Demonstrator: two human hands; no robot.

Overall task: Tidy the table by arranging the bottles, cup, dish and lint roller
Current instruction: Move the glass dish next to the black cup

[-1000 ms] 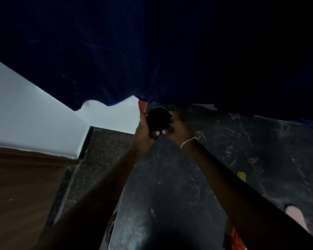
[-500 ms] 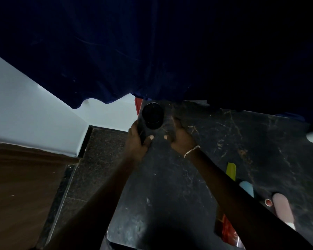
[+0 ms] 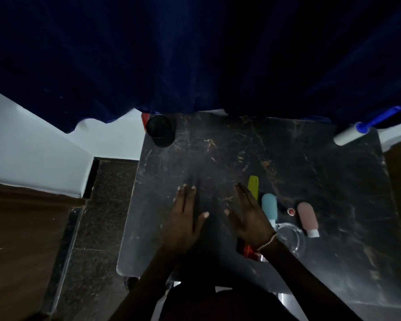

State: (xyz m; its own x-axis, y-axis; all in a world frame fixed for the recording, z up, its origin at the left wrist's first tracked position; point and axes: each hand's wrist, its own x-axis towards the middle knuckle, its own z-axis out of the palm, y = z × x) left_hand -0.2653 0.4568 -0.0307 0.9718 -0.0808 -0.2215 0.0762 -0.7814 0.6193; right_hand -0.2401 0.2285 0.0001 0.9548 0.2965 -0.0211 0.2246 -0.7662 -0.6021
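Note:
A black cup (image 3: 160, 130) stands upright at the far left corner of the dark marble table (image 3: 218, 158). My left hand (image 3: 185, 218) and my right hand (image 3: 248, 216) hover flat over the table's middle, fingers straight, holding nothing. Right of my right hand lie a yellow-green bottle (image 3: 253, 185), a light blue bottle (image 3: 269, 206) and a pink bottle (image 3: 308, 217). A clear glass dish (image 3: 289, 237) sits below them. A white lint roller (image 3: 350, 134) with a blue handle lies at the far right corner.
A small red cap (image 3: 291, 211) lies between the blue and pink bottles. A red object (image 3: 248, 250) is partly hidden under my right wrist. A dark blue curtain (image 3: 195, 54) hangs over the table's far edge. Stone floor (image 3: 97, 216) lies to the left.
Both hands have let go of the black cup at the far left corner and drawn back toward me to the table's middle. The view has swung right, showing the bottles, dish and lint roller.

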